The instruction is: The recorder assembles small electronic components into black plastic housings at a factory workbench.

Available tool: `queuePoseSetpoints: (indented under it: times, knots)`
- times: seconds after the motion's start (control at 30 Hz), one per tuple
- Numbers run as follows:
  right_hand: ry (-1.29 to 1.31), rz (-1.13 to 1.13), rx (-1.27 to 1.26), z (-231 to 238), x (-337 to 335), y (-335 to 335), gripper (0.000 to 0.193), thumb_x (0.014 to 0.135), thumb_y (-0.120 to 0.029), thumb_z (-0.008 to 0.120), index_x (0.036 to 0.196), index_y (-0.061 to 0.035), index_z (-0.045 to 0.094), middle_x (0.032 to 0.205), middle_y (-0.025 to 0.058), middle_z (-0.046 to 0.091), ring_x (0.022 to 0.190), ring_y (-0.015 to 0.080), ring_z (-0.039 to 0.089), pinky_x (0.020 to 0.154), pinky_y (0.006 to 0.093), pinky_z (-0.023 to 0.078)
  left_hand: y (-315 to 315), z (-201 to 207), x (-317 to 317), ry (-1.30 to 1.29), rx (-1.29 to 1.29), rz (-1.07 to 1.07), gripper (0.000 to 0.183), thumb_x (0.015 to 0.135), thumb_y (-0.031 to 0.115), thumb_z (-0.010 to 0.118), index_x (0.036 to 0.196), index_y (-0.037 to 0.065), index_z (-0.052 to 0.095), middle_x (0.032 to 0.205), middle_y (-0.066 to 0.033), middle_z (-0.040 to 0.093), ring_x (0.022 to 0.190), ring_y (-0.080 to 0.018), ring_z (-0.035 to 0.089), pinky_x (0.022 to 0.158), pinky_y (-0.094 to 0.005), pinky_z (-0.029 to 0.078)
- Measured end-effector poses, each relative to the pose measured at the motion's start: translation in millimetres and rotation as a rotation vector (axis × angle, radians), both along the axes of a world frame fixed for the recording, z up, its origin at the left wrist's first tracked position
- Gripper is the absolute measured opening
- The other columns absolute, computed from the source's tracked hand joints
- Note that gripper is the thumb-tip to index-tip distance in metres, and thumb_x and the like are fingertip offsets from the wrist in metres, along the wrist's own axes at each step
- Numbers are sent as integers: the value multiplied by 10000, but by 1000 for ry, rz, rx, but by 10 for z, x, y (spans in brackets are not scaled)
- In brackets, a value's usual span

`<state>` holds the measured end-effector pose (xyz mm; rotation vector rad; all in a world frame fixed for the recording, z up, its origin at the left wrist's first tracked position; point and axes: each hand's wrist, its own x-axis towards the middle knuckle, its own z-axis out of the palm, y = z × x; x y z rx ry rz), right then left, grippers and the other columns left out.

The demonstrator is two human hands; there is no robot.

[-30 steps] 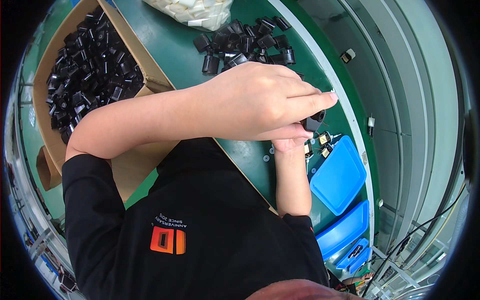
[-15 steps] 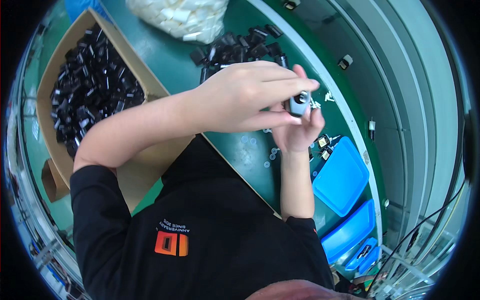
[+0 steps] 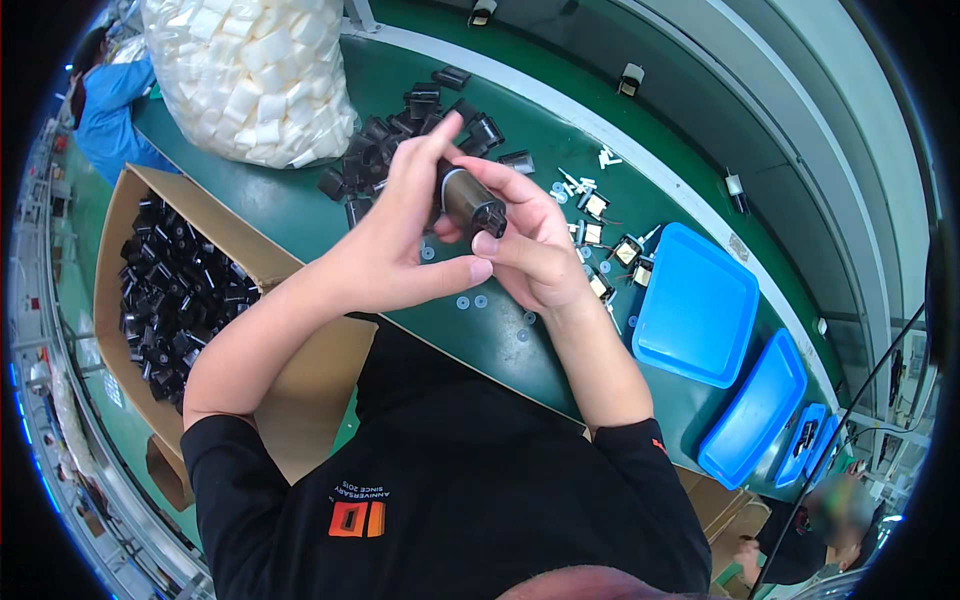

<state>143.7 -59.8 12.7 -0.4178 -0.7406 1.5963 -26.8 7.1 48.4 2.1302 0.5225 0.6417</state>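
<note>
A dark, translucent cylindrical housing [image 3: 468, 198] with prongs at its near end is gripped by my right hand [image 3: 540, 245], thumb on the near end and fingers behind it. My left hand [image 3: 405, 215] is beside its left side, fingers stretched and thumb apart; whether the palm touches the housing is hidden. Behind both hands lies a pile of similar black housings [image 3: 375, 150] on the green table [image 3: 450, 335]. Small translucent washers [image 3: 472, 302] lie near my wrists. Right of my right hand are several small parts with yellowish square blocks [image 3: 628, 250] and white pins [image 3: 578, 185].
A cardboard box [image 3: 280, 262] full of black parts [image 3: 185, 290] stands at my left. Beyond it is a clear bag of white pieces [image 3: 255, 85]. Blue trays [image 3: 697, 305] line the right side of the table. People are at the far left and lower right.
My left hand has gone from a closed pinch over the part to spread fingers. The part and both hands now appear further left, and the whole view has shifted.
</note>
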Motion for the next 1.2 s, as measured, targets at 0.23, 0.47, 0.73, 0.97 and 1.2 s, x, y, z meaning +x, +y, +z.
queuePoseSetpoints:
  times: [0.23, 0.47, 0.73, 0.97, 1.2]
  knots:
    - [160, -37, -63, -138, -91, -44, 649, 822, -109, 662, 1399, 3, 389, 1242, 158, 553, 1059, 252, 587, 943, 370, 472, -113, -30, 90, 100, 29, 125, 886, 824, 396, 700, 1453, 15, 205, 1263, -184, 282, 1061, -244, 423, 864, -327, 448]
    - [180, -81, -157, -65, -223, -51, 671, 821, -167, 677, 1387, 35, 380, 1225, 158, 557, 1044, 248, 591, 931, 370, 476, -110, -54, 23, 39, 2, 124, 813, 845, 387, 691, 1426, 18, 258, 1268, -187, 300, 1152, -296, 391, 930, -369, 446]
    - [115, -224, -83, -120, -236, -125, 611, 786, -186, 721, 1302, 33, 478, 1188, 147, 582, 1062, 257, 596, 933, 390, 475, -127, -104, 103, -28, 217, 83, 688, 846, 382, 659, 1364, 28, 377, 1251, -180, 366, 1132, -298, 416, 986, -377, 362]
    - [-377, -315, -72, 131, 201, 116, 528, 778, -6, 670, 1278, -12, 502, 1129, 99, 585, 872, 163, 627, 857, 308, 491, 11, -116, -18, -25, 193, 146, 895, 844, 416, 673, 1470, 2, 187, 1445, -245, 223, 1344, -392, 266, 1119, -468, 206]
    - [-2037, -845, -466, -685, 3059, 553, 453, 717, -190, 686, 1153, -73, 650, 1154, 164, 659, 1089, 329, 625, 937, 393, 487, -46, 481, -576, 148, 340, 250, 751, 772, 175, 723, 1438, 90, 387, 1475, -182, 294, 1342, -340, 326, 1100, -439, 240]
